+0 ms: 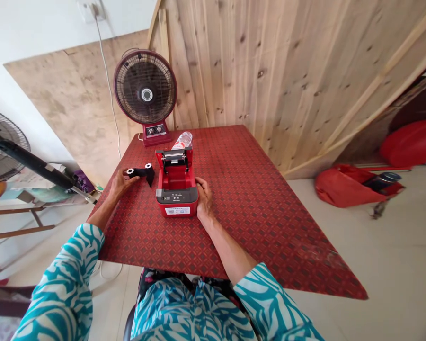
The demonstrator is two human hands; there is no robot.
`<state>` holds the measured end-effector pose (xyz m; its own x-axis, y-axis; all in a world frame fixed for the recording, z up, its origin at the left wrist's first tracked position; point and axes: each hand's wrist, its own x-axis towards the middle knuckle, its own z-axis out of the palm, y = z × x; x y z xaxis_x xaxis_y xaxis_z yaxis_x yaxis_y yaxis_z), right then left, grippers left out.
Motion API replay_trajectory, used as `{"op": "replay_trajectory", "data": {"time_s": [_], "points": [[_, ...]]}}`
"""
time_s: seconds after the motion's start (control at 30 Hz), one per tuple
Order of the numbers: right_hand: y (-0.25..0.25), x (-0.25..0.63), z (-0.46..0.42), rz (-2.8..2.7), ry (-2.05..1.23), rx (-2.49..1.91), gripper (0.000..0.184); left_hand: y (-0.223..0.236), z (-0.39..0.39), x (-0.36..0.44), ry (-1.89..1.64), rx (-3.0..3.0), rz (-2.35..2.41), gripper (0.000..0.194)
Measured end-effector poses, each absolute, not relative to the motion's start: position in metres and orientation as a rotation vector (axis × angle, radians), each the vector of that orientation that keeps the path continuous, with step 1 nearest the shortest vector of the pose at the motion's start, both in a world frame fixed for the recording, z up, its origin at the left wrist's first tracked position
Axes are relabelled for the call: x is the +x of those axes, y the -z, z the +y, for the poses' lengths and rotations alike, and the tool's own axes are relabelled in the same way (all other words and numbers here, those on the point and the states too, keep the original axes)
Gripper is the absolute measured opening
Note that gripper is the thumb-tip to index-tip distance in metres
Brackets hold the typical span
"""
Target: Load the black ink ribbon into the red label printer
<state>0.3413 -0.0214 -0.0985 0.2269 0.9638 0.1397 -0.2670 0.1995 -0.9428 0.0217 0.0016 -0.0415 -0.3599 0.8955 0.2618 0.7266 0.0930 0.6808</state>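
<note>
A red and dark grey label printer stands on the table with its lid raised and its red inside showing. My right hand is closed against the printer's right side, partly hiding that edge. To the left of the printer, my left hand grips one end of a black printer ribbon. The ribbon runs between two rolls with white cores, and a loose black flap hangs at its right end. Ribbon and printer are apart.
A table fan stands at the back left corner of the patterned red table. Behind the raised lid lies a clear plastic bottle. A second fan is left of the table, and a red bag sits on the floor at right.
</note>
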Motion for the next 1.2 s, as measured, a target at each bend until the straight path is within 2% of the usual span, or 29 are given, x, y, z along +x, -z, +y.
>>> {"op": "replay_trajectory", "data": {"time_s": [0.07,0.17,0.23,0.4,0.6,0.77,0.9,1.03,1.2], "points": [[0.099,0.341,-0.021,-0.932,-1.058,-0.966,0.034,0.035,-0.001,0.027,-1.150,1.785,2.251,0.060],[0.100,0.341,-0.020,-0.939,-1.055,-0.973,0.034,0.022,0.000,0.042,-1.125,2.173,2.212,0.049],[0.101,0.341,-0.020,-0.936,-1.051,-0.976,0.035,0.014,0.007,0.054,-0.903,2.379,2.112,0.049],[0.097,0.341,-0.021,-0.937,-1.048,-0.975,0.035,0.006,0.037,0.070,-0.312,2.465,2.023,0.065],[0.090,0.340,-0.023,-0.937,-1.035,-0.972,0.035,-0.002,0.052,0.065,-0.121,2.554,1.891,0.050],[0.091,0.340,-0.022,-0.933,-1.042,-0.977,0.036,-0.003,0.043,0.057,-0.243,2.520,1.897,0.034],[0.092,0.339,-0.021,-0.932,-1.038,-0.975,0.036,-0.007,0.030,0.045,-0.690,2.241,1.900,0.045],[0.095,0.338,-0.019,-0.922,-1.054,-0.961,0.036,-0.020,0.011,0.034,-1.099,1.796,1.686,0.048],[0.097,0.337,-0.017,-0.897,-1.062,-0.959,0.035,-0.035,-0.024,0.047,-1.303,1.507,1.396,0.050]]}}
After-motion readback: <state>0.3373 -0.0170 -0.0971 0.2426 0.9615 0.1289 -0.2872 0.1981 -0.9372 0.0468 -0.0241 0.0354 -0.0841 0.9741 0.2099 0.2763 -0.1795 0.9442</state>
